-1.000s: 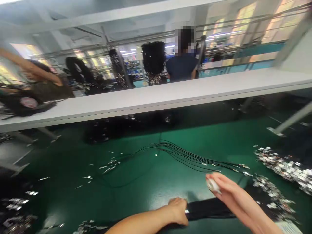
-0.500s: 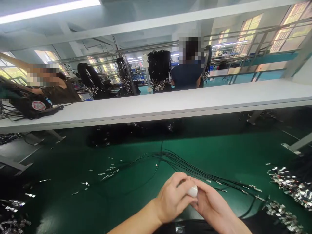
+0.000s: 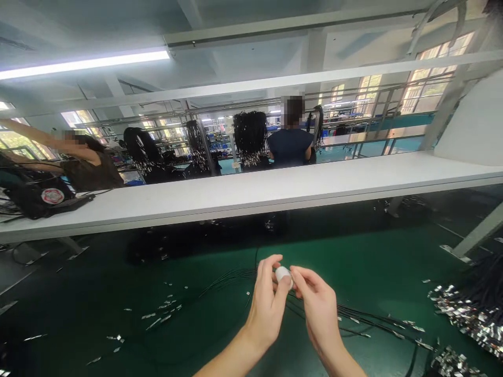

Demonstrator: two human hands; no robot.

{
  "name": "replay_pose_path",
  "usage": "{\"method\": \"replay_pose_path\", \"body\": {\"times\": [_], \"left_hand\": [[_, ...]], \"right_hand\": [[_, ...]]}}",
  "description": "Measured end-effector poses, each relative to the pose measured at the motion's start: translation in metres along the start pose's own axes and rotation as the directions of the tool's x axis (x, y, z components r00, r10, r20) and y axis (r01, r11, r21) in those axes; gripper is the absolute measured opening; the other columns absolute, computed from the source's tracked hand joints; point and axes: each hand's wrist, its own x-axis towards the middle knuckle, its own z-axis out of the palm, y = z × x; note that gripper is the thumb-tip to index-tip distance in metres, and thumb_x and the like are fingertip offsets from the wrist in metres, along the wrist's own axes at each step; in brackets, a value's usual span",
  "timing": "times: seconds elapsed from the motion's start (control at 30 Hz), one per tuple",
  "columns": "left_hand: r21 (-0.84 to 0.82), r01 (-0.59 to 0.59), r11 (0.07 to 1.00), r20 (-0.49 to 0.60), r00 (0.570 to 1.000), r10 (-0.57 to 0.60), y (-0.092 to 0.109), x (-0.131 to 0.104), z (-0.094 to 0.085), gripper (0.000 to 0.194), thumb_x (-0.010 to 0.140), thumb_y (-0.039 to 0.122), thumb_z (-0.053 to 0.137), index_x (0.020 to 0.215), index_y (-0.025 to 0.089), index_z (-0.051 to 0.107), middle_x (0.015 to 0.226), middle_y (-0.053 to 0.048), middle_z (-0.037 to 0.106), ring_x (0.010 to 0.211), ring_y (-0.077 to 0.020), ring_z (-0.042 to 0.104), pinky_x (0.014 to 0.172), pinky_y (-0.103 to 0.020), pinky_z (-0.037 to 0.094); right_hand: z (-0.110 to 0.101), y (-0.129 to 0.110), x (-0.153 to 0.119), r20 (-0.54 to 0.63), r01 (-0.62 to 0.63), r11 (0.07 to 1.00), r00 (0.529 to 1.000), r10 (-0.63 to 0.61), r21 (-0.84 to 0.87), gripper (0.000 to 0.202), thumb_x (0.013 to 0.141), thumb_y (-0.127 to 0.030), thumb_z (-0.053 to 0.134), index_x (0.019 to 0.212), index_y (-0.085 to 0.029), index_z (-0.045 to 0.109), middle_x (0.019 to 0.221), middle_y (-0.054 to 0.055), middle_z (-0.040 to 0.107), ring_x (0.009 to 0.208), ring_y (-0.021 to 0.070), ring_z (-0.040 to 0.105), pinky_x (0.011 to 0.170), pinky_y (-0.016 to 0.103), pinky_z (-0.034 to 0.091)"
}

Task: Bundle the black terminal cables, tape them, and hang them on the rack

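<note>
Between my hands, above the dark green floor, is a small white roll (image 3: 281, 273), which looks like a roll of tape. My left hand (image 3: 266, 303) grips it between the thumb and the fingers. The thumb and fingertips of my right hand (image 3: 320, 301) are pinched together at the roll's right edge; what exactly they pinch is too small to see. Below and behind the hands, a loose bundle of thin black cables (image 3: 369, 314) with shiny metal ends lies across the floor.
A long white bench (image 3: 220, 196) crosses in front, with a black bag-like item (image 3: 37, 196) at its left. Bundled cables with metal tips (image 3: 467, 319) are heaped at lower right. Beyond hang black cable bunches (image 3: 250, 136); a person (image 3: 291, 141) sits, another (image 3: 94, 170) raises an arm.
The view has tilted up. My hands, earlier clasped closely around the white roll, have drawn apart a little; my left hand now grips it and my right pinches at its edge.
</note>
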Motion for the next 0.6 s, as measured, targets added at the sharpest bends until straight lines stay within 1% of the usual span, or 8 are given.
{"method": "replay_pose_path", "body": {"times": [0.07,0.13,0.17,0.23,0.33,0.4,0.5,0.6], "left_hand": [[0.221,-0.260,0.940,0.135,0.963,0.235,0.008,0.005,-0.013,0.037,0.092,0.037,0.056,0.128,0.027,0.051,0.126,-0.011,0.049,0.099,-0.0188,0.059,0.085,-0.035,0.054],[0.324,-0.420,0.848,0.284,0.898,0.336,0.020,0.018,-0.025,0.036,0.092,0.027,0.055,0.128,0.027,0.052,0.126,-0.010,0.050,0.099,-0.0190,0.059,0.087,-0.035,0.053],[0.356,-0.468,0.809,0.308,0.876,0.371,0.026,0.028,-0.030,0.036,0.092,0.024,0.054,0.127,0.026,0.053,0.122,-0.009,0.053,0.098,-0.0186,0.059,0.086,-0.034,0.053],[0.415,-0.514,0.750,0.277,0.857,0.434,0.042,0.056,-0.040,0.032,0.090,0.023,0.054,0.123,0.023,0.054,0.113,-0.007,0.059,0.095,-0.0184,0.060,0.084,-0.032,0.052],[0.581,-0.463,0.670,0.135,0.866,0.481,0.066,0.112,-0.063,0.031,0.087,0.024,0.058,0.117,0.019,0.055,0.107,-0.006,0.064,0.093,-0.0201,0.060,0.087,-0.035,0.049],[0.748,-0.328,0.577,0.039,0.890,0.455,0.075,0.153,-0.084,0.030,0.084,0.023,0.059,0.114,0.018,0.056,0.105,-0.008,0.065,0.095,-0.0235,0.059,0.091,-0.041,0.046],[0.864,-0.098,0.495,-0.087,0.937,0.338,0.072,0.203,-0.116,0.032,0.080,0.028,0.063,0.109,0.016,0.058,0.104,-0.010,0.064,0.102,-0.0280,0.056,0.095,-0.047,0.042],[0.832,-0.052,0.552,-0.122,0.954,0.275,0.061,0.227,-0.134,0.039,0.078,0.034,0.065,0.111,0.015,0.057,0.104,-0.010,0.062,0.101,-0.0267,0.055,0.094,-0.044,0.044]], "right_hand": [[0.005,-0.011,0.009,0.008,-0.081,0.993,0.997,0.081,0.090,0.039,0.061,-0.053,0.083,0.076,-0.018,0.075,0.077,0.007,0.069,0.067,0.0188,0.057,0.059,0.030,0.047],[0.012,-0.026,0.019,0.056,-0.130,0.981,0.991,0.123,0.146,0.040,0.058,-0.051,0.085,0.075,-0.017,0.075,0.074,0.007,0.068,0.065,0.0167,0.056,0.059,0.029,0.046],[0.016,-0.034,0.024,0.085,-0.149,0.975,0.987,0.136,0.163,0.040,0.056,-0.049,0.086,0.076,-0.016,0.075,0.075,0.006,0.068,0.065,0.0163,0.057,0.060,0.028,0.047],[0.023,-0.050,0.034,0.098,-0.161,0.966,0.985,0.143,0.202,0.041,0.055,-0.046,0.088,0.081,-0.016,0.076,0.080,0.007,0.070,0.071,0.0176,0.061,0.062,0.028,0.048],[0.020,-0.062,0.045,0.039,-0.112,0.973,0.994,0.106,0.200,0.052,0.056,-0.044,0.088,0.099,-0.019,0.073,0.096,0.008,0.073,0.085,0.0201,0.067,0.068,0.028,0.049],[0.001,-0.054,0.047,0.031,-0.089,0.991,0.996,0.087,0.096,0.056,0.058,-0.048,0.086,0.104,-0.019,0.071,0.096,0.008,0.073,0.084,0.0209,0.068,0.070,0.029,0.049],[-0.053,-0.018,0.037,0.102,-0.111,0.980,0.986,0.129,-0.165,0.052,0.060,-0.055,0.081,0.092,-0.016,0.071,0.084,0.010,0.072,0.075,0.0226,0.067,0.068,0.033,0.048],[-0.118,0.029,0.008,0.138,-0.116,0.870,0.969,0.206,-0.479,0.042,0.067,-0.055,0.073,0.089,-0.018,0.069,0.082,0.009,0.071,0.078,0.0262,0.066,0.076,0.040,0.050]]}}
